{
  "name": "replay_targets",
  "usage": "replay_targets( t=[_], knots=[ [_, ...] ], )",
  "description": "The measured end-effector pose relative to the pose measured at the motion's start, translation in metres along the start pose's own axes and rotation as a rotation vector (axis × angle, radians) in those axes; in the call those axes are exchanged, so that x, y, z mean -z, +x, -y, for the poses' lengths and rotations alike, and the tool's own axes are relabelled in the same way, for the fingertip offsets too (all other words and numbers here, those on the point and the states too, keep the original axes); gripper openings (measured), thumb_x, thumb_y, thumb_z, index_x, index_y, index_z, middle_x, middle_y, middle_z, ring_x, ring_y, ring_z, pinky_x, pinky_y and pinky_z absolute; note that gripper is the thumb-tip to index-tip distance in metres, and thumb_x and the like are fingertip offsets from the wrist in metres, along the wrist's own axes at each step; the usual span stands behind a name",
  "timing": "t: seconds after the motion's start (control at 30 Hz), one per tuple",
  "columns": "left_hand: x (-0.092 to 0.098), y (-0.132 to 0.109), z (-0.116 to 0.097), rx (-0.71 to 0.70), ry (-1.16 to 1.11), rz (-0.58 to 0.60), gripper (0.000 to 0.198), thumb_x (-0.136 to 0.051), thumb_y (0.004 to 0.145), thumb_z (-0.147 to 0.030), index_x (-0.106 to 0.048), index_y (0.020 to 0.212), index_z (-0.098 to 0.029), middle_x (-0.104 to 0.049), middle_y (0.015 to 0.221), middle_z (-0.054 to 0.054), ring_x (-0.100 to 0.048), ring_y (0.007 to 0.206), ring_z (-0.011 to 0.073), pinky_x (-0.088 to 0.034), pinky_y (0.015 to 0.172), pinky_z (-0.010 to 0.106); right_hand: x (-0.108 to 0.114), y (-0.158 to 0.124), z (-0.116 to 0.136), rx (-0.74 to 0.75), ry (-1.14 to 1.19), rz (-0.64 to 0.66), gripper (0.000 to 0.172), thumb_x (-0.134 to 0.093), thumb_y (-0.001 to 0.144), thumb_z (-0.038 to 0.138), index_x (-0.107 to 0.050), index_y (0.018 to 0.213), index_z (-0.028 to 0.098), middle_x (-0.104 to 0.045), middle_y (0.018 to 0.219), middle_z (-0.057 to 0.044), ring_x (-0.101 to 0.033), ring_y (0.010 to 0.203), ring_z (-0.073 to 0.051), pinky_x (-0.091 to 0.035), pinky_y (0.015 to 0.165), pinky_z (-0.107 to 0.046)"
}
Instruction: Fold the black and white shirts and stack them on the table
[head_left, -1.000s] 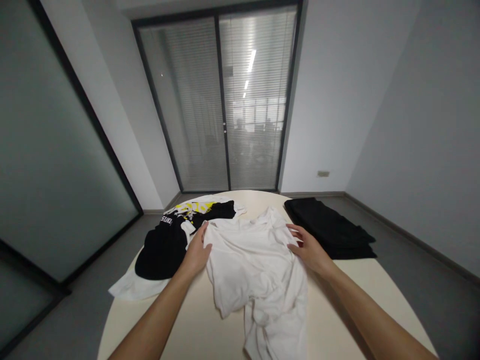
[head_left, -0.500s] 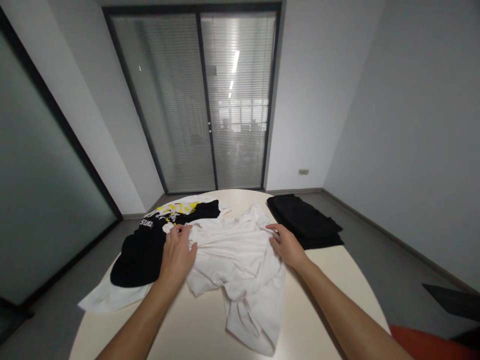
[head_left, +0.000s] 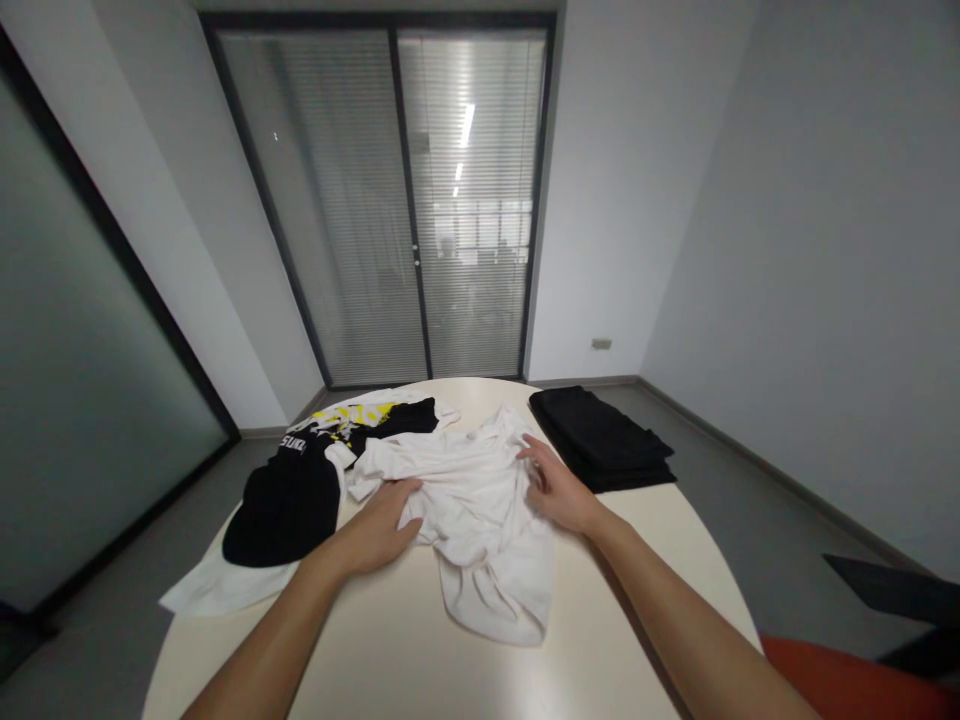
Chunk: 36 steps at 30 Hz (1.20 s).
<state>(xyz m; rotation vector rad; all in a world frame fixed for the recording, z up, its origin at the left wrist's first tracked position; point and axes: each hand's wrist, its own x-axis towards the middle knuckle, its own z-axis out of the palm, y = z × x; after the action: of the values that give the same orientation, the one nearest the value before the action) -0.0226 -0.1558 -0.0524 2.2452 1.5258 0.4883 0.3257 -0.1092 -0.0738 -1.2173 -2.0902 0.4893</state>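
A crumpled white T-shirt (head_left: pixel 480 520) lies in the middle of the round cream table (head_left: pixel 390 660). My left hand (head_left: pixel 379 525) rests on the shirt's near left edge, fingers pinching the cloth. My right hand (head_left: pixel 555 490) grips the shirt's right side near the top. A black garment with yellow and white print (head_left: pixel 300 490) lies to the left of the shirt, over another white piece (head_left: pixel 202 590).
A folded stack of black clothes (head_left: pixel 600 435) sits on the table's far right. Glass sliding doors with blinds (head_left: pixel 397 210) stand behind the table. An orange seat (head_left: pixel 840 680) shows at the bottom right. A glass partition (head_left: pixel 67 400) runs along the left.
My left hand slid down from the shirt's upper left to its near left edge. My right hand moved slightly inward. The shirt bunched up shorter toward the table's middle.
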Motion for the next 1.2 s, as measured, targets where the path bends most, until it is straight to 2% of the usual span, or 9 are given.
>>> replay_targets(
  t=[0.13, 0.2, 0.27, 0.4, 0.5, 0.63, 0.8, 0.97, 1.2],
  knots=[
    [0.008, -0.002, 0.000, -0.049, -0.008, 0.013, 0.052, -0.066, 0.079, -0.034, -0.053, 0.127, -0.020, -0.059, 0.130, 0.013, -0.055, 0.122, 0.0269, -0.040, 0.107, 0.038, 0.003, 0.000, 0.004, -0.026, -0.164, -0.012, 0.032, -0.059, 0.080, 0.016, -0.061, 0.112, 0.019, -0.019, 0.163, -0.013, -0.052, 0.127, -0.025, -0.047, 0.097, -0.037],
    [0.009, -0.001, -0.001, -0.066, -0.001, -0.008, 0.033, -0.061, 0.083, -0.034, -0.057, 0.112, -0.021, -0.064, 0.117, 0.011, -0.060, 0.111, 0.0257, -0.045, 0.099, 0.036, 0.008, 0.002, 0.011, -0.042, -0.270, -0.093, 0.026, -0.061, 0.081, 0.018, -0.064, 0.106, 0.020, -0.033, 0.156, -0.013, -0.047, 0.130, -0.026, -0.043, 0.102, -0.040],
    [0.010, 0.001, -0.002, -0.069, 0.004, -0.038, 0.017, -0.056, 0.086, -0.030, -0.059, 0.100, -0.021, -0.066, 0.107, 0.009, -0.061, 0.102, 0.0244, -0.047, 0.093, 0.035, 0.013, 0.003, 0.020, -0.030, -0.276, -0.080, 0.015, -0.061, 0.083, 0.023, -0.067, 0.097, 0.020, -0.056, 0.132, -0.012, -0.056, 0.114, -0.024, -0.045, 0.098, -0.039],
    [0.010, 0.006, 0.001, -0.073, 0.008, -0.126, 0.013, -0.052, 0.089, -0.025, -0.062, 0.096, -0.021, -0.067, 0.106, 0.008, -0.061, 0.103, 0.0234, -0.045, 0.093, 0.033, 0.019, 0.000, 0.040, 0.049, 0.058, 0.286, 0.022, -0.068, 0.083, 0.040, -0.071, 0.079, 0.019, -0.066, 0.078, -0.003, -0.059, 0.073, -0.016, -0.047, 0.070, -0.027],
    [0.011, 0.010, 0.003, -0.005, 0.054, -0.208, 0.016, -0.050, 0.092, -0.027, -0.063, 0.099, -0.022, -0.068, 0.108, 0.007, -0.062, 0.104, 0.0233, -0.044, 0.092, 0.032, 0.019, -0.003, 0.048, 0.081, 0.213, 0.514, 0.030, -0.083, 0.068, 0.042, -0.076, 0.088, 0.021, -0.069, 0.084, -0.002, -0.060, 0.078, -0.017, -0.045, 0.068, -0.025],
    [0.014, 0.012, 0.001, 0.189, 0.131, -0.294, 0.013, -0.052, 0.094, -0.030, -0.061, 0.101, -0.024, -0.071, 0.097, 0.004, -0.066, 0.093, 0.0225, -0.044, 0.079, 0.028, 0.017, -0.004, 0.046, 0.110, 0.225, 0.542, 0.022, -0.080, 0.072, 0.039, -0.077, 0.085, 0.022, -0.069, 0.086, -0.002, -0.058, 0.079, -0.017, -0.044, 0.071, -0.026],
    [0.018, 0.013, 0.005, 0.282, 0.164, -0.394, 0.016, -0.053, 0.094, -0.035, -0.064, 0.094, -0.024, -0.072, 0.097, 0.003, -0.066, 0.092, 0.0227, -0.044, 0.076, 0.027, 0.018, 0.001, 0.031, -0.096, 0.406, 0.331, 0.031, -0.072, 0.080, 0.048, -0.067, 0.085, 0.018, -0.064, 0.078, -0.001, -0.055, 0.071, -0.014, -0.043, 0.067, -0.026],
    [0.018, 0.014, 0.012, 0.199, 0.122, -0.486, 0.029, -0.049, 0.096, -0.041, -0.070, 0.095, -0.022, -0.072, 0.107, 0.006, -0.066, 0.098, 0.0228, -0.046, 0.085, 0.028, 0.023, 0.012, 0.018, -0.160, 0.639, -0.104, 0.039, -0.071, 0.080, 0.055, -0.057, 0.091, 0.020, -0.056, 0.073, 0.003, -0.050, 0.065, -0.012, -0.040, 0.061, -0.024],
    [0.022, 0.013, 0.020, 0.316, -0.024, -0.517, 0.026, -0.054, 0.092, -0.043, -0.071, 0.094, -0.023, -0.076, 0.093, 0.005, -0.071, 0.071, 0.0208, -0.047, 0.069, 0.027, 0.039, 0.020, 0.001, -0.204, 0.644, -0.617, 0.036, -0.067, 0.082, 0.053, -0.054, 0.099, 0.024, -0.050, 0.070, 0.005, -0.042, 0.055, -0.011, -0.034, 0.050, -0.023]
  ],
)
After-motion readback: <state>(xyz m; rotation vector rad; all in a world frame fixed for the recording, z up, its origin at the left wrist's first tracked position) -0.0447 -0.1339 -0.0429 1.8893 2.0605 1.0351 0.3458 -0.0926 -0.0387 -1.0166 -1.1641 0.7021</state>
